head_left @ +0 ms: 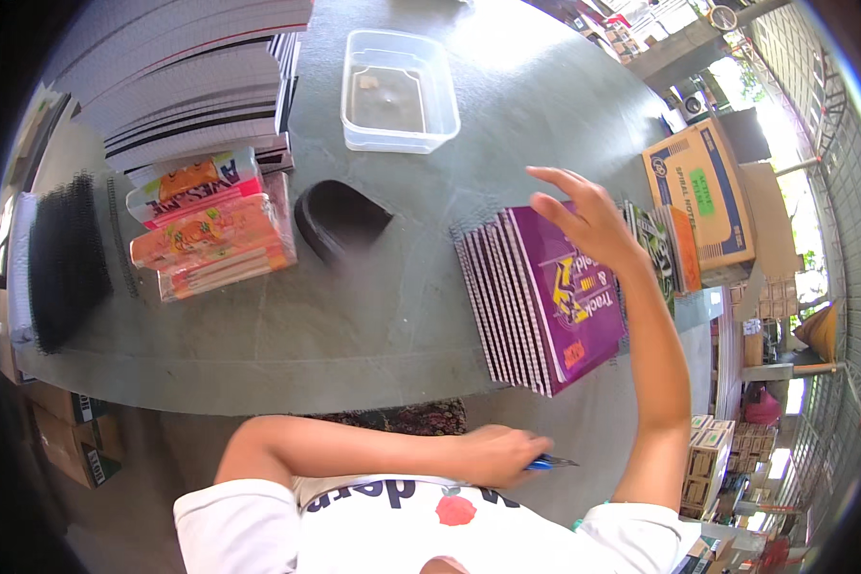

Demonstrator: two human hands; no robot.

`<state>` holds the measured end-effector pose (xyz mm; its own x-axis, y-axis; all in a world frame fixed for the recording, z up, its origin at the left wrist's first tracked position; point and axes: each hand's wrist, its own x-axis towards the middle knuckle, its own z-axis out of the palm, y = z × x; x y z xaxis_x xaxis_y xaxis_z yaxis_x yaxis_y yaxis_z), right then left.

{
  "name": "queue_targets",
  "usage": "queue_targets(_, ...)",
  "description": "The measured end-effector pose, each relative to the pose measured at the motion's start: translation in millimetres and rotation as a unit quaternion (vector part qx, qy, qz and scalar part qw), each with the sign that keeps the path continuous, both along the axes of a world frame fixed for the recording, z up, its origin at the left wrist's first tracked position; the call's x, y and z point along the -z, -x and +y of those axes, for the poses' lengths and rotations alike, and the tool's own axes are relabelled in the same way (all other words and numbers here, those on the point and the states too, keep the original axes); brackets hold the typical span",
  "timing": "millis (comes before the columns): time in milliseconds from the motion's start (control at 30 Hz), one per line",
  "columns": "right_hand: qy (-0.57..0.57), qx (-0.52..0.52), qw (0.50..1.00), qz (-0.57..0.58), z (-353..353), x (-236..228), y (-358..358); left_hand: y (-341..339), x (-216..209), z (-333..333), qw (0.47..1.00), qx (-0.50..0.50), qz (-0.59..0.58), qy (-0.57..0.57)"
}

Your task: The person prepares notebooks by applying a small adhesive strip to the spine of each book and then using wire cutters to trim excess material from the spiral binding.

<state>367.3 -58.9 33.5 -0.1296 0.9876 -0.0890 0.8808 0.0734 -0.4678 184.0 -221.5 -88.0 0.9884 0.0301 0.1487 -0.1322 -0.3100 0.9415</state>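
My left hand (497, 453) is drawn across close to my body, closed around a small blue-handled tool (551, 463) with a thin, dark, pointed tip. Its exact kind is hard to make out. To the right on the table stands a stack of purple-covered spiral notebooks (584, 330), their white page edges and bindings facing left. My right hand (584, 218) hovers at the top far corner of that stack, fingers apart and holding nothing. Whether it touches the cover, I cannot tell. Green-and-black patterned notebooks (652, 244) stand just right of the purple ones.
An uncovered clear plastic tub (440, 142) sits at the far middle. A black curved object (327, 225) lies left of centre. Pink and orange notebooks (210, 234), tall paper stacks (191, 91) and black binding coils (72, 258) fill the left. An open cardboard box (703, 206) stands far right.
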Motion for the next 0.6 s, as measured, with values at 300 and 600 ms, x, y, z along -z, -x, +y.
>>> queue_targets(300,0.01,0.004,0.99,-0.143,13,63,-6,-78,11,18,0.99,0.017,0.134,0.05)
queue_targets(600,0.001,0.087,0.992,-0.095,11,64,-5,-71,-12,44,0.973,0.098,0.197,0.075)
